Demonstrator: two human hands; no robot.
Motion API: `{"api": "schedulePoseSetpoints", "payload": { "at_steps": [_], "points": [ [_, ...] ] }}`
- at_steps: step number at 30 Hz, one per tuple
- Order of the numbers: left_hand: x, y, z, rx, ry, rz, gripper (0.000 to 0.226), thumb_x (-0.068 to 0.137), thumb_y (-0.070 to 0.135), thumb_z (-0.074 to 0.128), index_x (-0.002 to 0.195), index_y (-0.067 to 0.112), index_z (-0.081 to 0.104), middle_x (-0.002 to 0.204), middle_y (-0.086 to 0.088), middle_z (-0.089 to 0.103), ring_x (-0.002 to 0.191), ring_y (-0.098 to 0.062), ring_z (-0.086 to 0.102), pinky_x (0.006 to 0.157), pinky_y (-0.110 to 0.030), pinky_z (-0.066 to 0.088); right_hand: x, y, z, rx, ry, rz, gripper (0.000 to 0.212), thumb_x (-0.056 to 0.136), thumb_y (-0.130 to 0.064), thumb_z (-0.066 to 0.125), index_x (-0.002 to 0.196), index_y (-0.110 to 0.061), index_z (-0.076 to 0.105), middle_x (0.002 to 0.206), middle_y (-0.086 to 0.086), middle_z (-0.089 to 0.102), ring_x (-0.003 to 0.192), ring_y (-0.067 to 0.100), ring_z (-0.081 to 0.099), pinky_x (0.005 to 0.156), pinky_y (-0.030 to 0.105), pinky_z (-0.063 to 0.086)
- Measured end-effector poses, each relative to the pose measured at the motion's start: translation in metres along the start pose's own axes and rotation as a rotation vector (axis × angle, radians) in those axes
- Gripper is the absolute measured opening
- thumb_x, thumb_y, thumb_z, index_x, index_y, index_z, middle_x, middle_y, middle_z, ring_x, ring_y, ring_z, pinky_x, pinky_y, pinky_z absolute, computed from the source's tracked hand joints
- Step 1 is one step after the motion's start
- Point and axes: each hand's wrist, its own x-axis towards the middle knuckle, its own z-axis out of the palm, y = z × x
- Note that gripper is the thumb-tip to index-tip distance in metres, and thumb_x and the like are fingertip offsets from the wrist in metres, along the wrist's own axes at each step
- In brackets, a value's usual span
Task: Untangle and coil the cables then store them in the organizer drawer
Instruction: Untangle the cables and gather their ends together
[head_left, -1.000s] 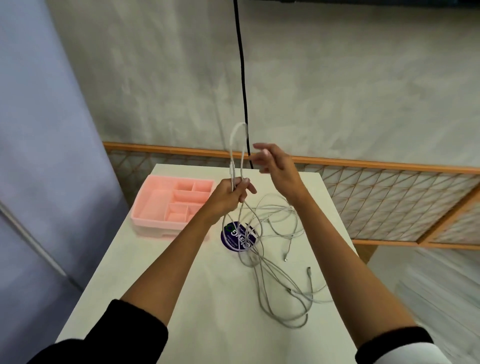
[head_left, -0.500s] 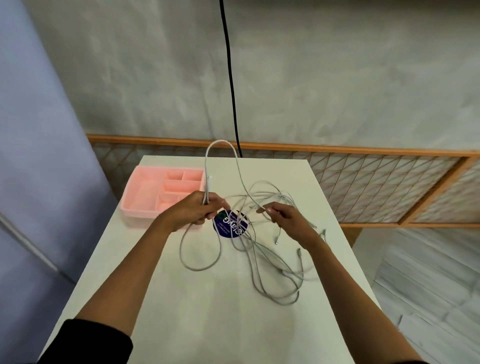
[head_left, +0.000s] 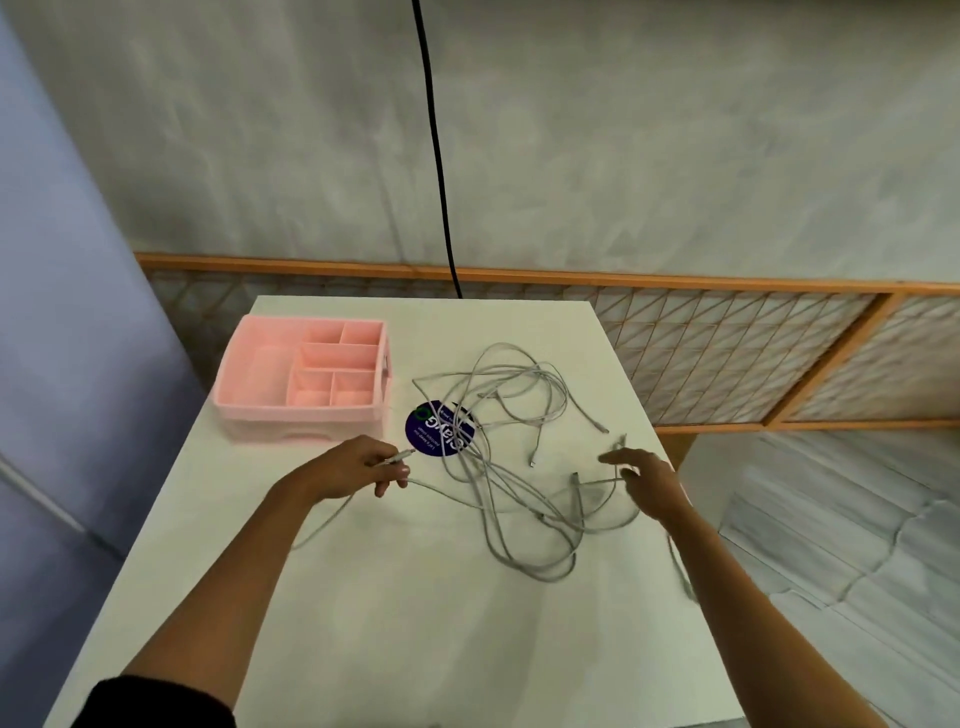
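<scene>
A round blue sticker (head_left: 441, 428) sits mid-worktop (head_left: 415, 623). A loose tangle of grey cables (head_left: 475, 462) lies across it and sprawls to its right and nearer me. The pink organizer (head_left: 260, 410), its compartments open to view, stands just left of the sticker. My left hand (head_left: 353, 470), just near-left of the sticker, pinches one cable's plug end. My right hand (head_left: 649, 480), well right of the sticker, is spread loosely among the strands; I cannot tell whether it touches them.

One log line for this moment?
left hand pinches grey cable plug | right hand open beside grey cable tangle | pink plastic organizer empty
</scene>
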Motion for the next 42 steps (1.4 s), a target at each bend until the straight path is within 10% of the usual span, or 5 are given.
{"api": "schedulePoseSetpoints", "payload": {
  "at_steps": [7, 14, 21, 30, 42],
  "points": [
    [0.010, 0.017, 0.019, -0.038, 0.126, 0.030, 0.030, 0.095, 0.033, 0.056, 0.085, 0.010, 0.073, 0.058, 0.009, 0.066, 0.066, 0.006, 0.060, 0.067, -0.020, 0.039, -0.034, -0.168, 0.052, 0.183, -0.579, -0.425, 0.029, 0.099, -0.029, 0.047, 0.112, -0.010, 0.064, 0.099, 0.001, 0.069, 0.093, 0.009, 0.061, 0.085, 0.014, 0.042],
    [-0.015, 0.001, -0.006, -0.313, 0.376, -0.068, 0.046, 0.103, 0.039, 0.026, 0.086, 0.014, 0.061, 0.081, 0.003, 0.056, 0.063, -0.005, 0.042, 0.058, -0.020, 0.032, -0.020, -0.152, 0.056, 0.211, -0.505, -0.368, 0.027, 0.102, -0.018, 0.039, 0.092, -0.014, 0.064, 0.062, -0.013, 0.055, 0.057, 0.002, 0.048, 0.067, 0.021, 0.045],
    [-0.027, -0.003, -0.024, -0.965, 0.377, 0.071, 0.046, 0.101, 0.044, 0.026, 0.082, 0.012, 0.053, 0.059, 0.002, 0.041, 0.046, -0.005, 0.025, 0.041, -0.016, 0.021, -0.027, -0.174, 0.064, -0.015, -0.547, -0.367, 0.052, 0.088, -0.036, 0.064, 0.137, -0.023, 0.047, 0.143, -0.005, 0.045, 0.134, 0.013, 0.038, 0.114, 0.034, 0.024],
    [-0.029, 0.006, -0.025, -1.170, 0.427, 0.215, 0.046, 0.101, 0.045, 0.024, 0.070, 0.016, 0.042, 0.054, 0.005, 0.031, 0.046, -0.005, 0.024, 0.042, -0.017, 0.019, -0.067, -0.273, 0.082, 0.560, -0.842, -0.445, 0.028, 0.103, -0.029, 0.035, 0.089, -0.016, 0.054, 0.064, -0.004, 0.041, 0.057, 0.004, 0.045, 0.070, 0.026, 0.047],
    [-0.049, -0.044, -0.051, -1.525, 0.782, 0.242, 0.061, 0.101, 0.049, 0.025, 0.050, 0.023, 0.047, 0.040, 0.007, 0.029, 0.034, -0.005, 0.024, 0.033, -0.015, 0.016, -0.053, -0.181, 0.059, 0.270, -0.823, -0.424, 0.033, 0.104, -0.027, 0.033, 0.074, -0.017, 0.043, 0.063, -0.015, 0.038, 0.057, 0.000, 0.033, 0.060, 0.009, 0.032]
  ]
}}
